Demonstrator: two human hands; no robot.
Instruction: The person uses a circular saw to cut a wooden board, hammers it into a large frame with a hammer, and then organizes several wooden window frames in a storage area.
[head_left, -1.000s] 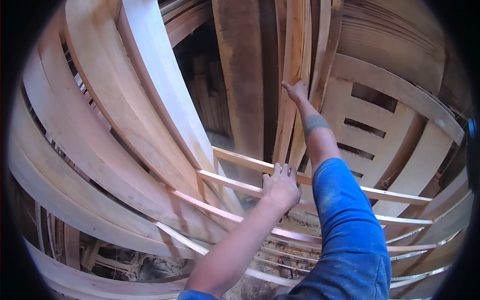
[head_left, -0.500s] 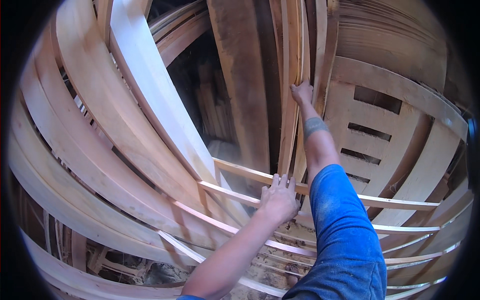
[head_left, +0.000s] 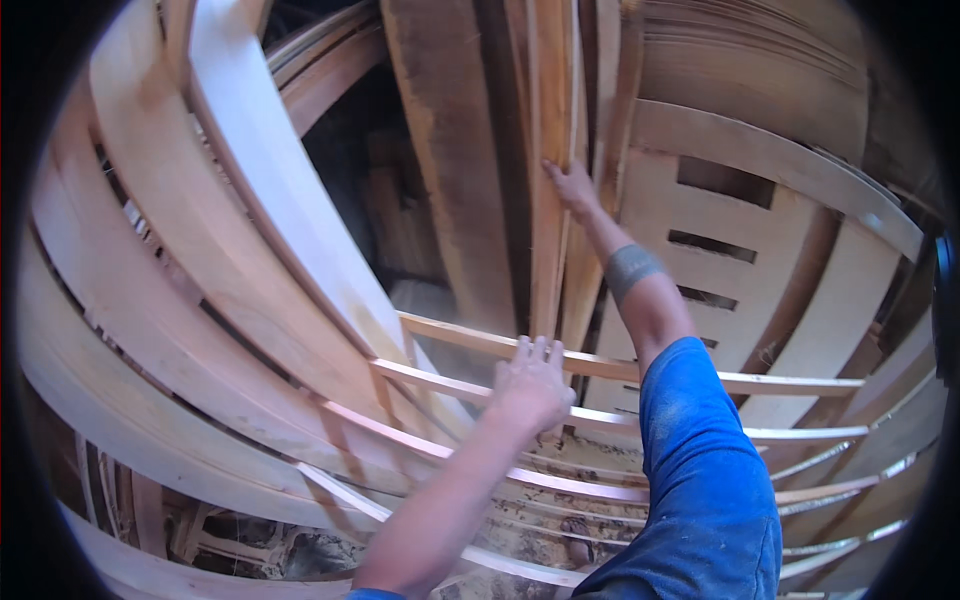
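— Grip state?
— Left hand [head_left: 533, 388]: over slats [head_left: 460, 334]. Right hand [head_left: 574, 190]: at upright board [head_left: 549, 240]. Both closures: cannot tell.
— Obstructions?
— Slats cross before the board's lower end; planks [head_left: 265, 150] at left, slotted panel [head_left: 776, 262] right.

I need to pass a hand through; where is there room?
Likeliest is the dark opening between the pale board and the wide brown board, above the top cross slat; its depth is unclear. Crowded around the left hand at the cross slats and the right hand at the upright boards.

R hand [head_left: 573, 189] on vert. board [head_left: 547, 110]
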